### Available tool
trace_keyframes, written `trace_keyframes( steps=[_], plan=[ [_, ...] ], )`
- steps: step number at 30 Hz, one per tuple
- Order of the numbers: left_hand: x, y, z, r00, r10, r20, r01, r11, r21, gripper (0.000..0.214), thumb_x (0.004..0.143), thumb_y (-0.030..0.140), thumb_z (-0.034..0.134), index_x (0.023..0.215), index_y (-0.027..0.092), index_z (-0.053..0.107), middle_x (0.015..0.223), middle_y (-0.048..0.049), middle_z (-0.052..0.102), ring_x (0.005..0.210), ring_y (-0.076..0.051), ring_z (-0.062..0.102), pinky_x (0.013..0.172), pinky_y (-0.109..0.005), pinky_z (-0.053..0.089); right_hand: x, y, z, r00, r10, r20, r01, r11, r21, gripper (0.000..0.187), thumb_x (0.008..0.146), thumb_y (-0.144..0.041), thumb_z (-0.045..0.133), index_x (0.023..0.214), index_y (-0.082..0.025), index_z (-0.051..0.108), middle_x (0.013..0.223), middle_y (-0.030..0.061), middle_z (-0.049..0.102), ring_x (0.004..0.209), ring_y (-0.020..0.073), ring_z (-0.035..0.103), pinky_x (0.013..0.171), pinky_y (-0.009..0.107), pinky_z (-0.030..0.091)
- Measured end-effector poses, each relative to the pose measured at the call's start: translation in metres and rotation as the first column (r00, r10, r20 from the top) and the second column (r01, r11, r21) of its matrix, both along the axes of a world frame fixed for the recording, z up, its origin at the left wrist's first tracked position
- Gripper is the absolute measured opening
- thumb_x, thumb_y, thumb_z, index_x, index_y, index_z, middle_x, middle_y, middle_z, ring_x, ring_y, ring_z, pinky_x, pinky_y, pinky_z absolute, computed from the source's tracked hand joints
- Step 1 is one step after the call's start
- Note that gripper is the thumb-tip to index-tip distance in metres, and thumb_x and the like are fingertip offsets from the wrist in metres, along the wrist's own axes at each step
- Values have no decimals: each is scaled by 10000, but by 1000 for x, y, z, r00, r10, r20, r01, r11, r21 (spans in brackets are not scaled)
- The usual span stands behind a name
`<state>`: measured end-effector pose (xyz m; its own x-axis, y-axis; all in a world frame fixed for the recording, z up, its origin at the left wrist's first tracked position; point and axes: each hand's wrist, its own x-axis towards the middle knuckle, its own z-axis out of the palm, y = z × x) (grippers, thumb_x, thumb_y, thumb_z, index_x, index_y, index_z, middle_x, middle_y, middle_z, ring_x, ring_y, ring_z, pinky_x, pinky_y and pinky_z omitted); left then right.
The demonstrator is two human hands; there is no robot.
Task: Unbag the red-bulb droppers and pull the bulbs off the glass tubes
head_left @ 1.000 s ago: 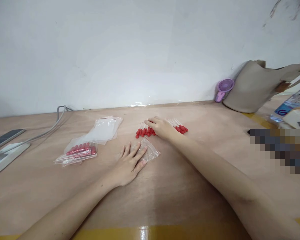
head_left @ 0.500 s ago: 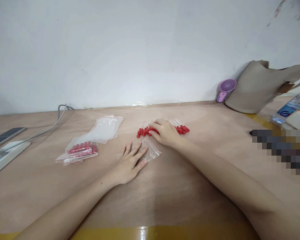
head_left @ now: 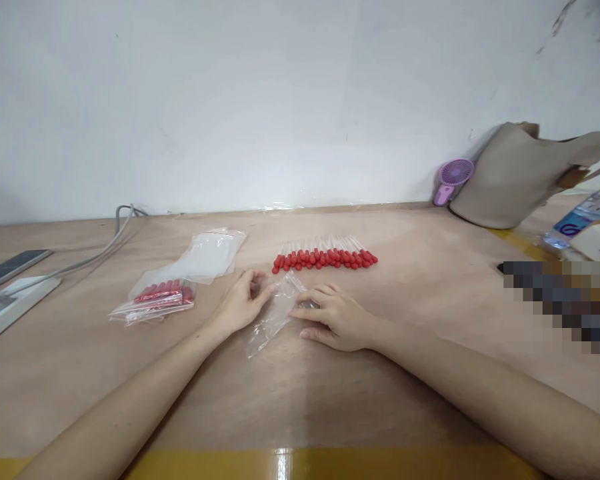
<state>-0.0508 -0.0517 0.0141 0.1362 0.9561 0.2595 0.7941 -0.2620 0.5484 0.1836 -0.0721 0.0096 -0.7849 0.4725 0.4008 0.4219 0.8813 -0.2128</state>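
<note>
A clear plastic bag [head_left: 276, 312] lies slanted on the table between my hands. My left hand [head_left: 240, 303] is at the bag's left edge, fingers curled, with the thumb against the film. From the right, my right hand [head_left: 337, 317] touches the bag with its fingers apart, the index fingertip on the film; some of the bag is hidden under these fingers. Just beyond the bag is a row of thin white sticks with red tips [head_left: 325, 259], like swabs, red ends toward me.
Left of my hands, filled bags of red-tipped sticks [head_left: 160, 293] lie by a stack of empty bags [head_left: 210, 253]. A phone [head_left: 15, 267], a white box [head_left: 20, 307] and a cable [head_left: 100, 253] are far left. A purple fan [head_left: 455, 175] and beige bag [head_left: 505, 177] stand back right.
My right hand has left the red-tipped sticks and come back toward me to the plastic bag. My left hand has gone from flat to curled, and the bag has turned and shifted left.
</note>
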Motion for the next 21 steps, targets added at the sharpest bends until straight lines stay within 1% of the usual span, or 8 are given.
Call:
trace_keyframes(
  steps=[3, 6, 11, 13, 15, 16, 18, 21],
  plan=[
    [-1, 2, 0, 994, 31, -103, -32, 999, -1, 344, 774, 496, 506, 860, 172, 585, 807, -39, 587, 709, -172, 564, 660, -312, 445, -1, 1, 1, 999, 0, 46, 1, 1000, -9, 375, 872, -441, 430, 1157, -239, 568, 1155, 86, 535, 1014, 219, 457, 890, 418, 338],
    [-2, 2, 0, 981, 37, -190, -38, 999, -3, 276, 777, 447, 509, 728, 182, 571, 694, -13, 552, 657, -164, 526, 627, -296, 404, 0, 1, 0, 999, 17, 43, -16, 1000, -20, 347, 870, -426, 442, 1121, -242, 596, 1139, 84, 537, 1004, 210, 454, 896, 410, 338],
    [-4, -1, 4, 992, -93, -80, 88, 994, -70, 208, 840, 372, 399, 752, 192, 455, 653, 22, 527, 587, -134, 491, 557, -246, 364, 3, 3, -3, 998, 63, -6, -63, 997, -47, 290, 876, -384, 445, 1057, -254, 631, 1115, 68, 551, 1000, 192, 476, 920, 391, 342],
    [-9, 0, 10, 990, -129, -48, 126, 990, -58, 164, 833, 339, 402, 760, 194, 429, 662, 25, 523, 600, -131, 497, 567, -238, 371, 4, 2, -3, 998, 57, -13, -57, 997, -54, 294, 872, -377, 452, 1073, -240, 618, 1153, 80, 532, 1026, 199, 477, 923, 397, 347],
    [-17, 3, 19, 992, -118, -42, 116, 992, -47, 102, 815, 291, 409, 789, 195, 434, 669, 29, 521, 592, -127, 495, 566, -231, 376, 5, 2, -4, 999, 32, -24, -34, 997, -65, 310, 864, -362, 463, 1101, -210, 593, 1192, 104, 505, 1054, 210, 471, 917, 400, 362],
    [-23, 6, 24, 995, -85, -49, 83, 996, -44, 77, 804, 256, 405, 806, 194, 450, 670, 29, 521, 584, -125, 494, 563, -229, 378, 6, 1, -4, 999, 15, -33, -17, 997, -73, 316, 860, -350, 468, 1111, -196, 581, 1196, 116, 497, 1061, 214, 469, 911, 398, 371],
    [-38, 15, 35, 996, 42, -80, -45, 998, -35, 144, 784, 188, 374, 829, 188, 510, 671, 18, 529, 577, -127, 503, 565, -230, 389, 6, 1, -5, 999, -14, -50, 9, 996, -90, 312, 852, -324, 475, 1112, -181, 570, 1179, 126, 498, 1054, 213, 475, 904, 393, 382],
    [-60, 33, 50, 943, 297, -150, -293, 955, 48, 305, 785, 140, 330, 919, 163, 603, 753, -35, 559, 648, -159, 545, 635, -270, 427, 6, 2, -7, 997, -26, -67, 19, 994, -104, 289, 841, -306, 489, 1088, -185, 577, 1149, 123, 504, 1038, 209, 483, 903, 393, 388]
  ],
)
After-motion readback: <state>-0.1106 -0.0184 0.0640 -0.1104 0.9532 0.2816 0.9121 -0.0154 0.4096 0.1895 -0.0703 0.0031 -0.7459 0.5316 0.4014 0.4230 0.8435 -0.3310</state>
